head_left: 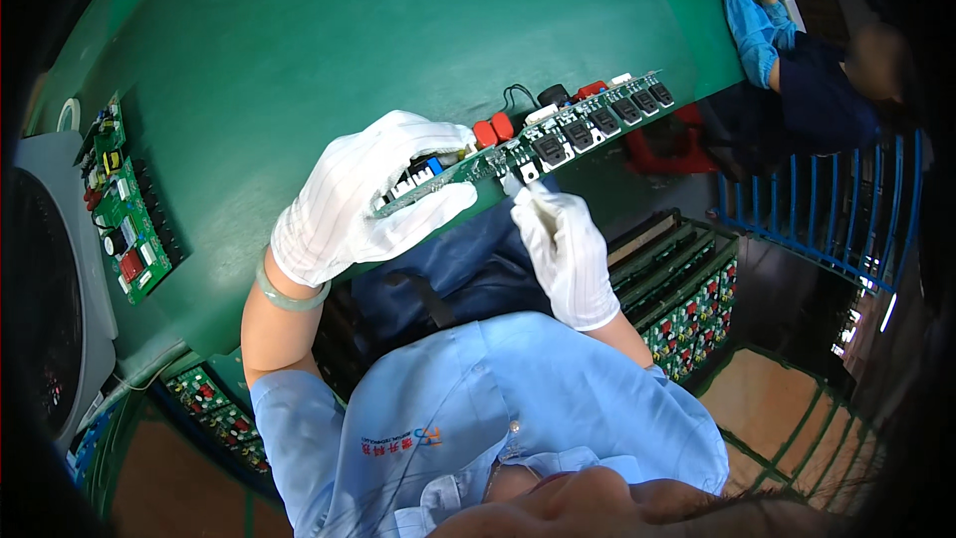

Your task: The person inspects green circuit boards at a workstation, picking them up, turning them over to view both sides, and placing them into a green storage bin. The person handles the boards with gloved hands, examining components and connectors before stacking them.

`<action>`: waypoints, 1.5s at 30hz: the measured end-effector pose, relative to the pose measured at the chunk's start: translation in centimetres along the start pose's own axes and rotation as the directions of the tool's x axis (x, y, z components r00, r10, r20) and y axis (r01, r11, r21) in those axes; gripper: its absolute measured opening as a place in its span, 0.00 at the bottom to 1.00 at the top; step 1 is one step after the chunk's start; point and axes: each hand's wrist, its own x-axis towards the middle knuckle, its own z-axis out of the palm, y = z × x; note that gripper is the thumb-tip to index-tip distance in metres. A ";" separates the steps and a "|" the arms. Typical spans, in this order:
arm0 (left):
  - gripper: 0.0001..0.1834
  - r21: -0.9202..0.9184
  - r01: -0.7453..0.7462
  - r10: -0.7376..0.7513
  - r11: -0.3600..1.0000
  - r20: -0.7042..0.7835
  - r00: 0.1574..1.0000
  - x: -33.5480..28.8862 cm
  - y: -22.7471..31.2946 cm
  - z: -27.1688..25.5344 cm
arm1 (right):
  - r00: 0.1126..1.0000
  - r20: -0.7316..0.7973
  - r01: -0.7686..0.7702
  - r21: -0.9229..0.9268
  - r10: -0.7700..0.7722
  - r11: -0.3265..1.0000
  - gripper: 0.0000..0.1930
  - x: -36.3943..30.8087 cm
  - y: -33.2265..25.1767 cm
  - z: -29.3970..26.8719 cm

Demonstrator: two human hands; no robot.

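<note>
A long green circuit board (485, 167) is tilted up on its edge over the near side of the green table. My left hand (349, 189), in a white glove, grips the board's left end between thumb and fingers. Red block-shaped components (494, 130) stand on its far side, and a row of black parts (602, 121) faces me along the right half. My right hand (566, 254), also gloved, has its fingers pinched together at the board's lower edge, beside a small white-and-black part (531, 171). Whatever lies between those fingertips is too small to make out.
Another populated circuit board (132, 229) lies on the green table (398, 30) at the left, beside a grey-framed round dark object (50, 289). Racks of boards (692, 314) stand below at the right. A co-worker's blue sleeves (752, 35) show at the far right, near a blue railing (817, 204).
</note>
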 end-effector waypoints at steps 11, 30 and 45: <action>0.24 0.029 0.004 -0.004 1.000 0.000 1.000 0.0 0.2 0.0 | 1.000 -0.021 0.002 0.048 -0.001 0.999 0.11 0.4 -0.1 -1.2; 0.23 0.049 -0.031 0.030 0.998 0.010 0.999 0.4 0.4 0.2 | 0.983 -0.160 -0.066 0.163 0.092 0.984 0.11 0.5 2.4 -1.9; 0.25 0.084 -0.096 0.095 0.992 0.016 0.995 0.4 0.0 0.0 | 0.981 -0.155 -0.087 0.166 0.113 0.982 0.10 2.4 5.4 -3.2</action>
